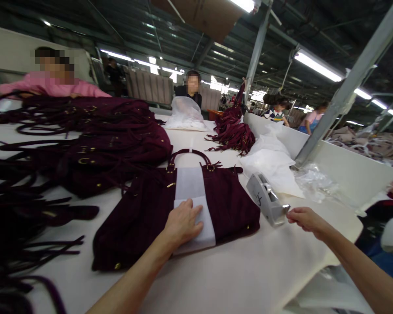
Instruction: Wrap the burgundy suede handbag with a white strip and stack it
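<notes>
Handbag (231, 196) crosswise, handles (201, 154) away; left grip (184, 222) spread on band (190, 182), right grip (306, 218) pinched at dispenser (265, 201), hold unclear

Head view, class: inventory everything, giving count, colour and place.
handbag: one, maroon, centre
strip: one, white, across handbag
tape dispenser: one, grey, beside handbag
bags: many, maroon, left
straps: many, maroon, behind
plastic bag: one, translucent, far end
soft heap: one, white, behind dispenser
crumpled plastic: uncountable, clear, right
table: one, white, foreground
partition: one, white, right
posts: two, grey, right
lights: several, white, overhead
people: several, mixed clothing, background
left hand: one, bare, on strip
right hand: one, bare, at dispenser
</notes>
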Tool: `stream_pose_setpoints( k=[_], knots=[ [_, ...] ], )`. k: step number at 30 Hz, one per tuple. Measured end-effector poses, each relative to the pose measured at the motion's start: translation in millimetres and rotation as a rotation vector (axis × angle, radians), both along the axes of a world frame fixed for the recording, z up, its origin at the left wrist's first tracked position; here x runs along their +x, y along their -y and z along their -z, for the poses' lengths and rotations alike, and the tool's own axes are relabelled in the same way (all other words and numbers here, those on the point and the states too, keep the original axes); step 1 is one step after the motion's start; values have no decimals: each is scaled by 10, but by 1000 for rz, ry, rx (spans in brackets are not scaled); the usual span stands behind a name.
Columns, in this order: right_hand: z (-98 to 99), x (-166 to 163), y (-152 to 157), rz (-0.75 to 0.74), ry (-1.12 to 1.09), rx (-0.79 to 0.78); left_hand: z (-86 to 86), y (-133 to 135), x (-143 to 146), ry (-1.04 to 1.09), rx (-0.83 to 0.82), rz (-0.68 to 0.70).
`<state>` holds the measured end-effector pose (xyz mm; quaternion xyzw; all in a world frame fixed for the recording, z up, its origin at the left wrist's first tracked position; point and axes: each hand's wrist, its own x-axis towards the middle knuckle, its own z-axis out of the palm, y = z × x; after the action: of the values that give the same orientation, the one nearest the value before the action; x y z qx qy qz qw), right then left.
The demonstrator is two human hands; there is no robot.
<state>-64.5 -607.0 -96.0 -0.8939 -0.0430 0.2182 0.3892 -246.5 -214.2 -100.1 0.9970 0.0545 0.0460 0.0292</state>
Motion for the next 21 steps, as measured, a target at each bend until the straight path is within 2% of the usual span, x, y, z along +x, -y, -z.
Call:
stream_pose_setpoints(
  k=[3,5,7,8,11,14,17,19,21],
  knots=[
    [187,-52,48,-44,46,-118,46,36,-73,24,-20,-18],
    [245,-149,28,-103,8,-186,91,61,-112,41,-42,-38],
    [197,-312,-114,-183,-136,-164,128,83,-130,57,-55,-26],
    [130,-415,-250,-232,-199,-101,139,91,-133,61,-58,-12],
    [-163,-710,-926,-378,-301,166,147,108,-138,52,-67,17],
    [-349,-780,-1795,-403,-413,420,134,107,-157,50,-84,20],
    [-248,-609,-2482,-392,-396,482,125,92,-183,62,-105,38],
    [-86,-462,-2746,-384,-326,433,126,81,-195,59,-121,40],
    [65,-344,-2877,-379,-268,380,130,71,-199,57,-133,45]
  ],
)
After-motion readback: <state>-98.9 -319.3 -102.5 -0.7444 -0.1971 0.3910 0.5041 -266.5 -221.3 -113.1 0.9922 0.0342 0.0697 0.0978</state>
